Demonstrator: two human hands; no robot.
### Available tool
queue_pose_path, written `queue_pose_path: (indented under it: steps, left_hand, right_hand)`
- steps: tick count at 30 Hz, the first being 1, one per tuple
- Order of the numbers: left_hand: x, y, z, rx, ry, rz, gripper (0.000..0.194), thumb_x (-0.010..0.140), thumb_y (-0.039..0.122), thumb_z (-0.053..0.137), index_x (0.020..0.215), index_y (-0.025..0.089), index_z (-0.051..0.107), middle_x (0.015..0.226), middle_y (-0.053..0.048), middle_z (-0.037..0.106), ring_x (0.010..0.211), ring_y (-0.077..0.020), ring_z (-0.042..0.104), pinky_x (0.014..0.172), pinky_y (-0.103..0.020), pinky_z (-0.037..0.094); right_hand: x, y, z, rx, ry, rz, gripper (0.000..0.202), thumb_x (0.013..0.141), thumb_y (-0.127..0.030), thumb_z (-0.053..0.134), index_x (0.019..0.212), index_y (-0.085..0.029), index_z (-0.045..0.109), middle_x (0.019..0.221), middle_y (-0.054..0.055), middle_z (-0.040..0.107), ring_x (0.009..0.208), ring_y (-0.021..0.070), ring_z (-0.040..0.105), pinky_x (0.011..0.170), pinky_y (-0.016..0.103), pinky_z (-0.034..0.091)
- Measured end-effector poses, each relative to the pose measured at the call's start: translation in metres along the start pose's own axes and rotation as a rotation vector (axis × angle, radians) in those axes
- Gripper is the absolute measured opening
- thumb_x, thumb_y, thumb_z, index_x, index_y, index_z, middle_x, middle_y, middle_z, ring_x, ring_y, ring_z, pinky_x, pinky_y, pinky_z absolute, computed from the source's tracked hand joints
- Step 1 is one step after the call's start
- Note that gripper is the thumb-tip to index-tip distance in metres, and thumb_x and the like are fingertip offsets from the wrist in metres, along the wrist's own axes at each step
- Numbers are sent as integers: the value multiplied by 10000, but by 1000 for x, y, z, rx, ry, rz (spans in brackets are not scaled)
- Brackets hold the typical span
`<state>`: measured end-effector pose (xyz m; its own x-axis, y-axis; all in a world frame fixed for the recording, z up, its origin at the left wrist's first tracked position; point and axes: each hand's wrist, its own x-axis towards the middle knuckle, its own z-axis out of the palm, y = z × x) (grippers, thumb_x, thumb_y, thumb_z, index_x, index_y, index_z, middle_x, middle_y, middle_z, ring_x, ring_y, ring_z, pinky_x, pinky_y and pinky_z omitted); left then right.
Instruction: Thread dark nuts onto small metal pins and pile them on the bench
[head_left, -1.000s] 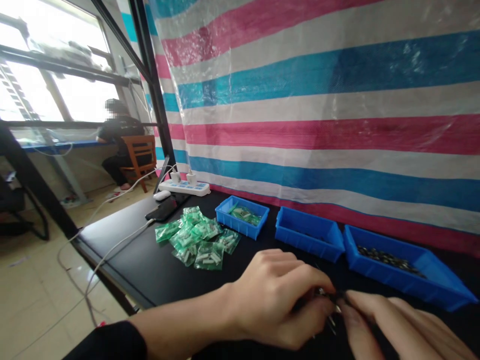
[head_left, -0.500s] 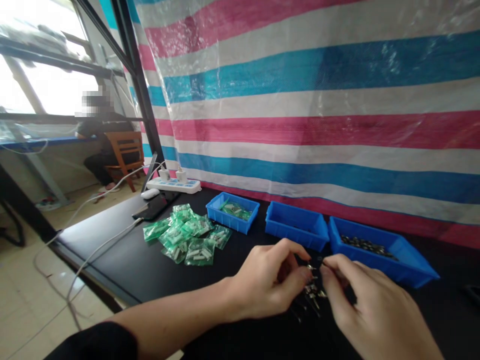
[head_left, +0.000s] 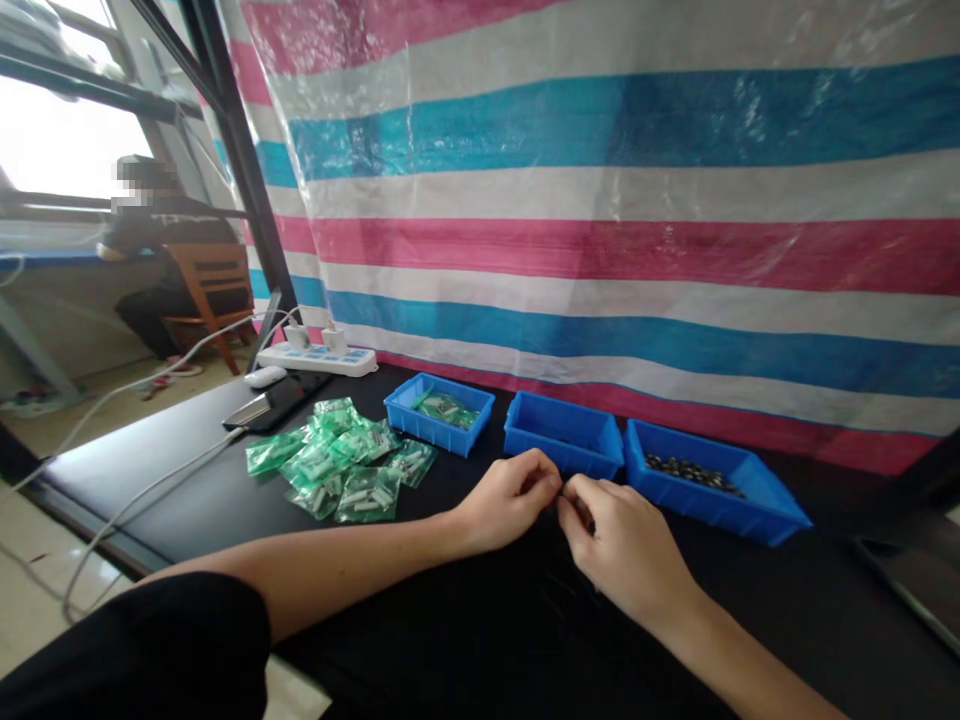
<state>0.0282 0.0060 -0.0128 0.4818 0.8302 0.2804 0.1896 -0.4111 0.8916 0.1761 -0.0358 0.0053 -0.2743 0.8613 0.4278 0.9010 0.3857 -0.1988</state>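
My left hand (head_left: 511,502) is pinched closed over the black table, in front of the middle blue bin (head_left: 562,455). Its fingertips meet those of my right hand (head_left: 626,540), which is closed in a pinch too. Something small and dark shows between the fingertips, too small to make out. Below the hands, a few thin, dim pieces lie on the dark tabletop (head_left: 465,640). To the left of my left hand is a pile of green-tinted clear bags (head_left: 330,455) with small white cylindrical pieces inside.
The left blue bin (head_left: 431,428) holds green bags; the right blue bin (head_left: 705,500) holds dark small parts. A power strip (head_left: 315,360), phone (head_left: 274,405) and cable sit at the left. A person (head_left: 169,240) sits beyond. A dark device (head_left: 915,580) lies far right.
Both hands have come together, fingertips now touching, nearer the middle bin. The shiny metal parts seen between them before are no longer distinct. The camera view has shifted to the right.
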Motion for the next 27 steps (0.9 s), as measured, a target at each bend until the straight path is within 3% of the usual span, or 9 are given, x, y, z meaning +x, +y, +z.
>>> queue_pose_path:
  steps: [8,20,24,27]
  left_hand:
    - [-3,2,-2,21,-94,1,140,813,265,493,792,129,515,638,21,506,581,-91,484,534,-192,384]
    - [-4,2,-1,37,-67,27,161,825,290,489,817,131,510,665,15,524,608,-100,503,565,-207,406]
    - [0,-1,-2,8,-128,-18,202,833,315,476,869,124,532,683,4,551,622,-105,525,588,-214,420]
    - [4,-3,-4,38,-172,-51,220,834,322,469,805,119,550,671,-1,561,628,-107,526,591,-212,419]
  right_hand:
    - [-11,1,1,115,63,69,139,818,-209,468,729,-193,573,632,6,579,611,153,544,587,249,354]
    - [-12,7,0,164,60,-7,176,847,-143,426,811,-188,593,773,21,625,758,177,543,722,292,377]
    - [-13,7,-1,136,87,16,148,834,-153,456,760,-181,582,703,21,601,705,172,532,678,284,369]
    - [-13,6,0,120,101,40,135,823,-165,482,723,-180,572,651,15,575,669,165,523,656,278,363]
